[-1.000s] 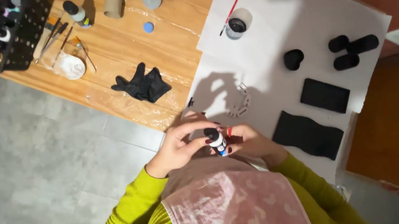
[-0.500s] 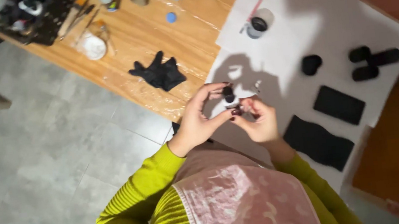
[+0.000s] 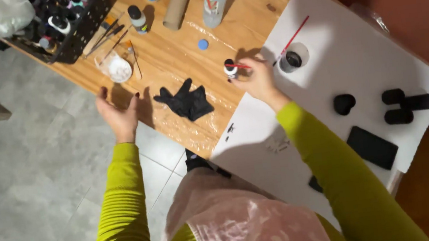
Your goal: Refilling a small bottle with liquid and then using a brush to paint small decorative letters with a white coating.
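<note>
**Small bottle held over table**

Right hand (image 3: 257,78) gripping small paint bottle (image 3: 230,69) above wooden table (image 3: 174,49), just beside white sheet (image 3: 348,62). Left hand (image 3: 119,112) spread, holding nothing, near table edge. Black glove (image 3: 186,100) lying between hands. Red brush (image 3: 291,39) in cup (image 3: 292,59).

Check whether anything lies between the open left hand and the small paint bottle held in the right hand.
Yes. The crumpled black glove lies on the wooden table between the empty left hand and the small paint bottle held by the right hand. It lies flat, so it is low.
</note>
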